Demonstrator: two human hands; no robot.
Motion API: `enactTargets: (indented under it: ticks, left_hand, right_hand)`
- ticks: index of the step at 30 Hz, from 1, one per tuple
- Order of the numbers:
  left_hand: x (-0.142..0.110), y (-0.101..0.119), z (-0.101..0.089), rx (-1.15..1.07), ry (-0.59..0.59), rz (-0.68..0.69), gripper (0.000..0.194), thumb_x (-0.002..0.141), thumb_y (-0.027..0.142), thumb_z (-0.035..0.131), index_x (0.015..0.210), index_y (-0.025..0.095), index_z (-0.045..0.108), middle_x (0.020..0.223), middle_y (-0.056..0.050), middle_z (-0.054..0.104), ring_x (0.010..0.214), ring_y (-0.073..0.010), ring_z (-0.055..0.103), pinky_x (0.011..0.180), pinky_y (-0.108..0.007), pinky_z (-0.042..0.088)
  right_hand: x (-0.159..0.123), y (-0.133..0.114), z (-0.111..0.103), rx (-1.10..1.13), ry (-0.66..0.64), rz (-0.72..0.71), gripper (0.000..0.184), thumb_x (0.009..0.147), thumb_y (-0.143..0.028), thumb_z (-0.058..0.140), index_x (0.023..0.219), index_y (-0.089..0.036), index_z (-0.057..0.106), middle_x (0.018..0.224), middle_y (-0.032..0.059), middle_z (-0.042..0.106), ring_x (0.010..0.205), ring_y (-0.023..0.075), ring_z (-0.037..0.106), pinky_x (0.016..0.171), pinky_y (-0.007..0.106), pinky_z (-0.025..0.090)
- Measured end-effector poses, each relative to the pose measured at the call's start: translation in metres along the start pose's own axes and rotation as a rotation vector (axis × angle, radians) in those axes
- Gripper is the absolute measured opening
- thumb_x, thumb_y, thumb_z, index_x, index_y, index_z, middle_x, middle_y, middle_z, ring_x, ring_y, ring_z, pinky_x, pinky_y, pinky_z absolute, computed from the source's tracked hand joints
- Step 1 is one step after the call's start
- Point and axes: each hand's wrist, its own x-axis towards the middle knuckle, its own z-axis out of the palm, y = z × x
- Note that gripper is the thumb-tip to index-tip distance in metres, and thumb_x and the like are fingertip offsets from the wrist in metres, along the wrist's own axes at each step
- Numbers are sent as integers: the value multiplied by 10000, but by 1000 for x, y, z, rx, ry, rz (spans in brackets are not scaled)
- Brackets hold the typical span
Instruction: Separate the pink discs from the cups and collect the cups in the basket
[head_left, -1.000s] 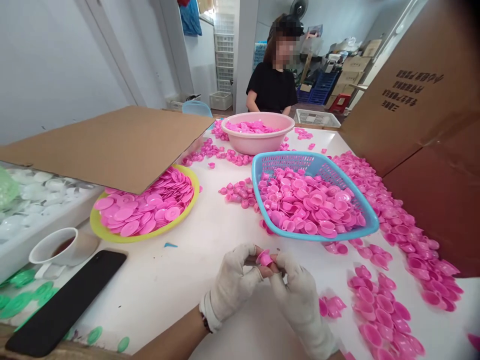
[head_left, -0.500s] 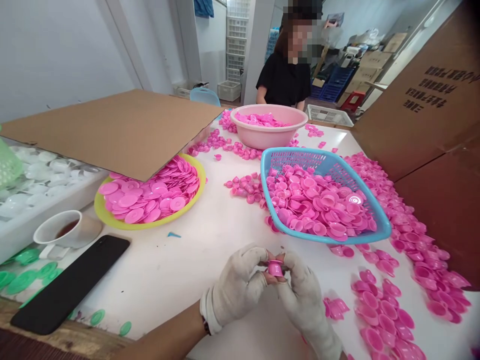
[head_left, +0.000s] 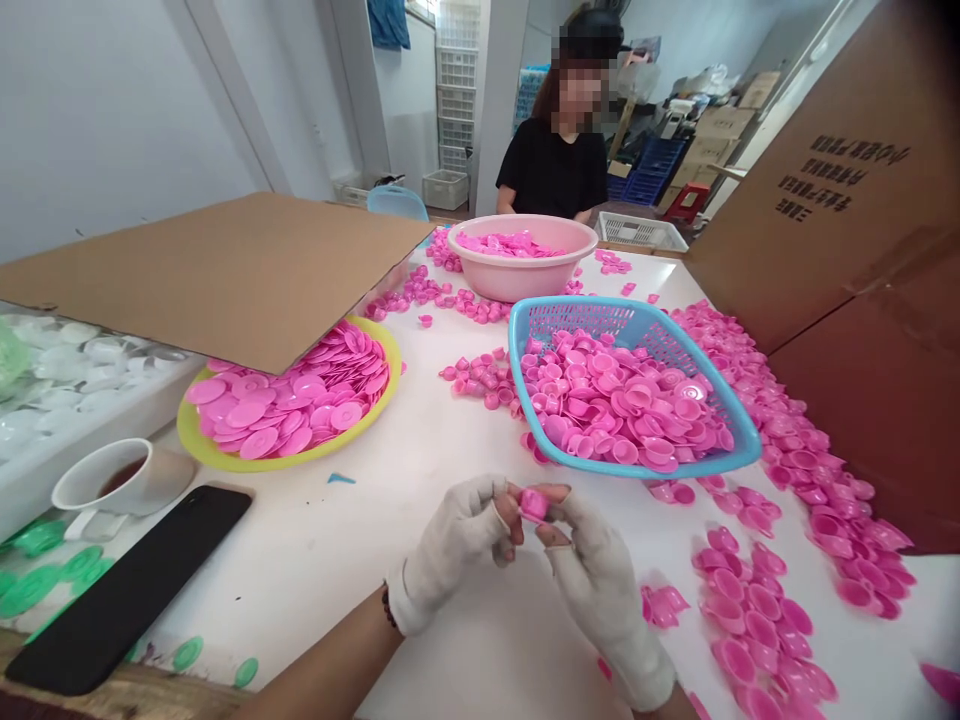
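Both my hands wear white fingerless gloves and meet over the white table [head_left: 375, 550] near its front edge. My left hand [head_left: 457, 545] and my right hand [head_left: 592, 570] pinch one small pink plastic cap [head_left: 534, 503] between their fingertips. Just beyond stands a blue basket [head_left: 731, 440] heaped with pink caps. A yellow plate [head_left: 195, 450] of flat pink discs lies to the left, partly under a sheet of cardboard [head_left: 240, 270]. Loose pink caps [head_left: 757, 610] lie to the right of my right hand.
A pink basin [head_left: 517, 275] of pink parts stands at the far side, with a person in a black shirt [head_left: 555, 165] behind it. A black phone [head_left: 127, 590] and a cup [head_left: 112, 485] sit at the left front. A large cardboard box [head_left: 862, 250] walls the right.
My hands have kept the pink cap between the fingertips and turned it; they sit slightly higher and further left in view. The camera has shifted a little.
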Motion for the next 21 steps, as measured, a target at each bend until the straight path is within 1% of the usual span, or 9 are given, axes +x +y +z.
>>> enactTargets:
  ticks: [2,4,5,8,11,13,16,18,21]
  left_hand:
    - [-2,2,2,83,26,70,370,773,403,649,1021,149,546,830,-20,581,620,-91,518,584,-226,442]
    - [-4,4,5,171,57,119,359,771,335,664,1064,172,536,884,-20,577,678,-101,522,624,-230,444]
    - [-4,5,6,208,63,143,294,795,316,636,1037,175,547,882,-19,576,698,-108,527,639,-236,446]
    - [-6,6,9,335,93,256,95,825,248,582,877,168,579,840,-18,568,751,-132,541,688,-256,447]
    - [-6,5,11,452,144,377,33,824,178,564,840,173,593,828,-14,572,753,-130,546,697,-251,442]
    - [-6,5,11,473,149,412,59,839,155,542,845,177,597,829,-11,580,749,-124,556,699,-245,448]
    - [-4,7,8,467,94,406,69,837,168,565,898,183,595,854,-15,593,777,-132,581,734,-257,472]
    - [-5,9,6,463,54,424,164,810,168,611,972,187,586,924,-31,599,843,-151,596,787,-282,489]
    - [-7,11,4,491,18,561,261,804,112,603,1048,204,579,1033,-58,593,968,-176,593,854,-306,495]
  right_hand:
    - [0,-3,-3,97,16,156,237,905,-224,465,1138,-240,502,942,25,658,652,121,614,595,240,529]
    - [0,-6,-4,144,-11,217,253,910,-257,461,1160,-234,495,884,9,660,544,98,564,515,217,492]
    - [-1,-7,-4,148,-34,219,273,908,-261,465,1178,-233,493,877,6,659,564,102,574,526,214,492]
    - [-1,-10,-3,128,-71,182,270,884,-216,481,1151,-232,521,904,5,659,758,130,634,653,213,513]
    - [1,-13,-2,60,-58,150,219,847,-151,486,1040,-229,554,870,-9,660,776,125,641,669,196,515]
    - [3,-15,-2,-4,-43,116,210,835,-134,486,1008,-227,560,843,-12,664,736,123,644,646,193,520]
    - [3,-14,-1,-98,4,22,229,843,-121,472,1027,-231,551,856,5,671,724,139,658,637,219,541]
    - [1,-10,0,-163,48,-103,279,844,-103,461,1079,-232,534,950,40,676,848,171,669,727,274,563]
    - [-6,-1,1,-253,97,-266,374,841,-89,453,1181,-239,494,1098,81,654,1047,211,625,864,370,547]
